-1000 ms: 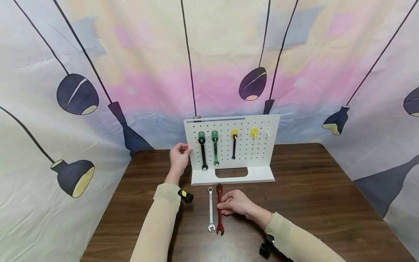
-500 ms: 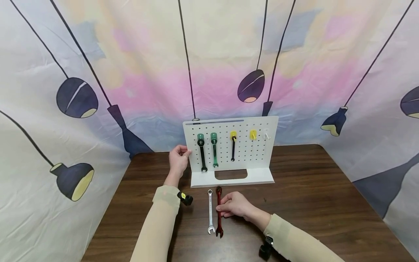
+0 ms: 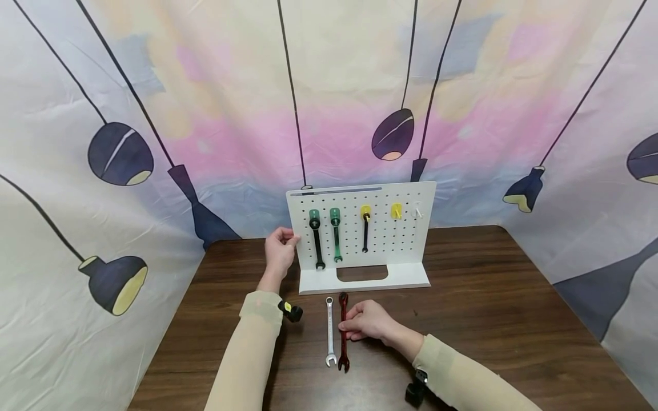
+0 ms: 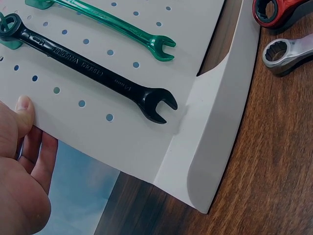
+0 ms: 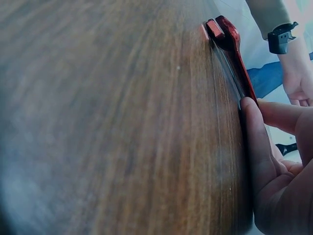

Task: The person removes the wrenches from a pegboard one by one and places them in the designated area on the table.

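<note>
Right hand (image 3: pixel 367 321): I pinch the red wrench (image 3: pixel 343 346), fingers nearly closed.
Red wrench: in front of the pegboard (image 3: pixel 350 234) (silver wrench (image 3: pixel 330 334) just beside it).
Left hand (image 3: pixel 280 252): I pinch the pegboard's edge.

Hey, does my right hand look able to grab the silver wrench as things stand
Probably not directly: the right hand pinches the red wrench, which is between it and the silver wrench.
</note>
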Demonstrator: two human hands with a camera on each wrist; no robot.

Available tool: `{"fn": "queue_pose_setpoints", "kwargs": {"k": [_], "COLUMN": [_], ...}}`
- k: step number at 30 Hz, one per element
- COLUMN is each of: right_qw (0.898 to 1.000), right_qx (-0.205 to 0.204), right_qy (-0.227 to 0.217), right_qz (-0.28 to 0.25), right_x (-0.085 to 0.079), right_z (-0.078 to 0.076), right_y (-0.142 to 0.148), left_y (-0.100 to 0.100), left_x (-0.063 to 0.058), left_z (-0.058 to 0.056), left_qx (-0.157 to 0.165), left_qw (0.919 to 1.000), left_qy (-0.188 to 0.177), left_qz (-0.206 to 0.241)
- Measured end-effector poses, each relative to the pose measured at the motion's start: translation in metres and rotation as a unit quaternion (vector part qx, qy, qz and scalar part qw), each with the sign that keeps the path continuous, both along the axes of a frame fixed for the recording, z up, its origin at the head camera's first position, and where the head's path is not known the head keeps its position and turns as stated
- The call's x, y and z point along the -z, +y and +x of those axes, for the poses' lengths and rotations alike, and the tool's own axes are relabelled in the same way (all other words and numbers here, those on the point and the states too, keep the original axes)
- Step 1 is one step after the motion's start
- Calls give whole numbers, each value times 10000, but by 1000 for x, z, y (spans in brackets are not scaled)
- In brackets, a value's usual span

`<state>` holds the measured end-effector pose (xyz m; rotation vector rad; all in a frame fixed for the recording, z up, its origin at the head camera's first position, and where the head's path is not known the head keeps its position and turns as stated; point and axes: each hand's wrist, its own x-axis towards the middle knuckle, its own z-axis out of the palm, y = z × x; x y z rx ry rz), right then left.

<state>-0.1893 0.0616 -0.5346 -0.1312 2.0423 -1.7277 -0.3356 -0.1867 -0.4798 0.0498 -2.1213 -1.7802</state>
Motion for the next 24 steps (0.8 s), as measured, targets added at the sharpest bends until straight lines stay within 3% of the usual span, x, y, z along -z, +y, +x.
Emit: {"fn": "queue_pose_setpoints", "kwargs": {"k": [24], "right_qw": [9996], "right_qx": [137], "right_qy": [-27], "right_qz": [239], "right_x": [-3], "right_z": [2], "right_y": [-1], "left_y": [0], "left_x": [0], "left_z": [-1], "left_qx": [-7], "left_qw": [10000], "left_qy": [0], "left_qz": [15]}}
